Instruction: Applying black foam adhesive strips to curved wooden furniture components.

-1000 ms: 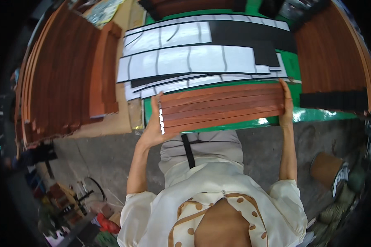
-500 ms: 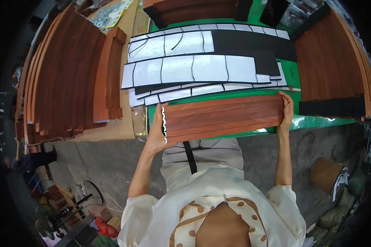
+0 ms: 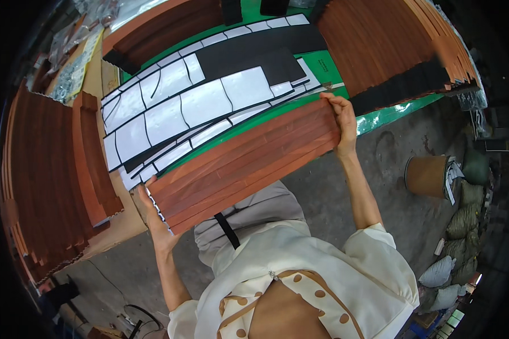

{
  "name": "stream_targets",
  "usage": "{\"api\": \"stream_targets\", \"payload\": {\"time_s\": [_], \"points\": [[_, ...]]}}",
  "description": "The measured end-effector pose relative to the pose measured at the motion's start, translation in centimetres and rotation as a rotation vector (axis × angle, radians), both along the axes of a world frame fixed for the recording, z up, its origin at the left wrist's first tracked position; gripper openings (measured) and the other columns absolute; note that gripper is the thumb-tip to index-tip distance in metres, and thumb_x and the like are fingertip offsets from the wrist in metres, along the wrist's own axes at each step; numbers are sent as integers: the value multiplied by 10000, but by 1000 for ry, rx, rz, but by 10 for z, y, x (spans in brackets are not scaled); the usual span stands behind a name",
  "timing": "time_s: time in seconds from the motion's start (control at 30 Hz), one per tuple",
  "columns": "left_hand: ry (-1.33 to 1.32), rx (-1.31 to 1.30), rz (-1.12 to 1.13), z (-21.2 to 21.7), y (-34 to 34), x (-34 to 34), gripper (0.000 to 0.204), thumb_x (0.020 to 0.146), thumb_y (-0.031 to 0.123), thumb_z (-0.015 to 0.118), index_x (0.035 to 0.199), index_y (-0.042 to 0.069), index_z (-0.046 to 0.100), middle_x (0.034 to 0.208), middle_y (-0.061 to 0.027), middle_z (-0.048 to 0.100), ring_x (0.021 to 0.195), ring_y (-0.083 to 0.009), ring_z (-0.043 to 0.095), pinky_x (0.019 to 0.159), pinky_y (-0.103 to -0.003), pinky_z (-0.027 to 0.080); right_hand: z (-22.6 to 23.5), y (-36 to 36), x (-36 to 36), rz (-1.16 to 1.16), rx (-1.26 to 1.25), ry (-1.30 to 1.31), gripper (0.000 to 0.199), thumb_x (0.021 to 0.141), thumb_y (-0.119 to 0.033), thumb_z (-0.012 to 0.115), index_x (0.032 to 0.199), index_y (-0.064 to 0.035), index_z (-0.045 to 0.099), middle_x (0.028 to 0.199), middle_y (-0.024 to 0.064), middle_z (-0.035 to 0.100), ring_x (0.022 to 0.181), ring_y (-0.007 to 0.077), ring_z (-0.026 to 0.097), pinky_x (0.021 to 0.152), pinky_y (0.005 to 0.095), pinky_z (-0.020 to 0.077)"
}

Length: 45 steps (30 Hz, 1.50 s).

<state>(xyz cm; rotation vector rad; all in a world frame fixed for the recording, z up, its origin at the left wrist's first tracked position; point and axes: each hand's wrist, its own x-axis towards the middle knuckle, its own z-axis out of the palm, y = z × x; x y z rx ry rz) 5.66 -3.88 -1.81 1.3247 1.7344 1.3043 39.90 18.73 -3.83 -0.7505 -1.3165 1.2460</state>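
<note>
A long reddish-brown wood-grain panel [image 3: 249, 161] is held between my two hands in front of my waist, its left end lower in view than its right. My left hand [image 3: 159, 217] grips the left end, which shows a pale, notched edge. Around the right end the fingers of my right hand [image 3: 343, 121] are closed, their tips at the far corner. Just beyond the panel, white strips with black lines [image 3: 189, 107] lie overlapping on the green table surface [image 3: 328, 68], together with black strips [image 3: 254, 48].
Stacks of brown panels stand at the right [image 3: 384, 45] and the left [image 3: 39, 169]. More brown panels [image 3: 164, 34] lie at the far side. A clear bag of small metal parts [image 3: 76, 70] sits far left. On the floor at right are a brown drum [image 3: 427, 176] and several sacks [image 3: 461, 220].
The view has turned, so the table and its stacks appear tilted. The panel, still in both hands, now slants more, with its left end lower and its right end higher in view.
</note>
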Motion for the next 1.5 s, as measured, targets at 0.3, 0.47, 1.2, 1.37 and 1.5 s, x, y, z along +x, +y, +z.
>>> {"api": "stream_targets", "payload": {"time_s": [0.3,0.47,1.2,1.37,1.5], "points": [[-93,-96,-60,-53,-9,-17,1358,435,208,910,1467,14,49,1446,-182,298,1270,-293,403,1054,-378,353,-30,8,17,267,-159,-192,575,980,-387,384,1413,-18,299,1486,128,263,1389,203,201,1125,328,142],[129,-22,-85,-56,-9,-25,1350,455,231,915,1459,-19,47,1458,-204,272,1338,-327,307,1099,-386,282,-1,26,42,712,-278,-412,1382,509,-334,887,1471,-20,-54,1550,121,26,1428,198,43,1142,314,91],[-520,103,102,97,40,-83,999,580,458,841,1329,-54,425,1248,-125,547,1161,-200,523,990,-338,397,100,54,-17,411,-217,-316,863,670,-443,765,1333,2,439,1261,151,531,1206,241,473,1042,378,332],[-531,147,220,157,149,-147,477,888,370,577,1174,-11,551,1130,-89,600,1038,-180,568,920,-376,436,165,146,-110,272,-223,-326,755,782,-628,558,1305,-88,485,1251,118,544,1165,218,492,1018,436,308],[-453,22,265,162,224,-203,619,801,549,610,1158,44,580,1068,-111,605,993,-214,544,892,-371,372,176,238,-152,272,-274,-375,853,788,-691,480,1364,-65,408,1322,209,467,1226,313,429,1034,528,233]]}}
